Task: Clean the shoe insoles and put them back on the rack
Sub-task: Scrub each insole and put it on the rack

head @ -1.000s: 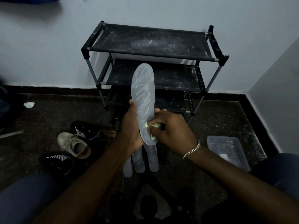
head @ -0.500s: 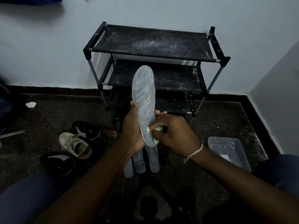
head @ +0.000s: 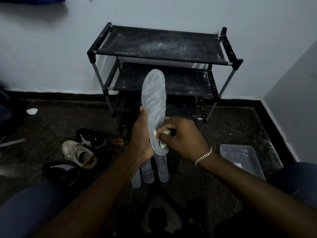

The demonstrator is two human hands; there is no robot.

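A pale grey insole (head: 154, 100) with light scribbled marks stands upright in front of the rack. My left hand (head: 141, 138) grips its lower left edge. My right hand (head: 181, 140) pinches a small yellow-green cleaning pad (head: 163, 133) and presses it against the insole's heel end. Three more insoles (head: 149, 170) lie side by side on the floor just below my hands. The black three-tier shoe rack (head: 161, 45) stands against the wall, its shelves dusty and bare.
A beige sneaker (head: 78, 153) and two black striped shoes (head: 91, 137) lie on the floor at the left. A clear plastic tub (head: 240, 158) sits on the floor at the right. A white crumpled scrap (head: 32, 111) lies near the left wall.
My right hand with the pad has shifted slightly up along the insole's heel end. The insole stays upright in my left hand.
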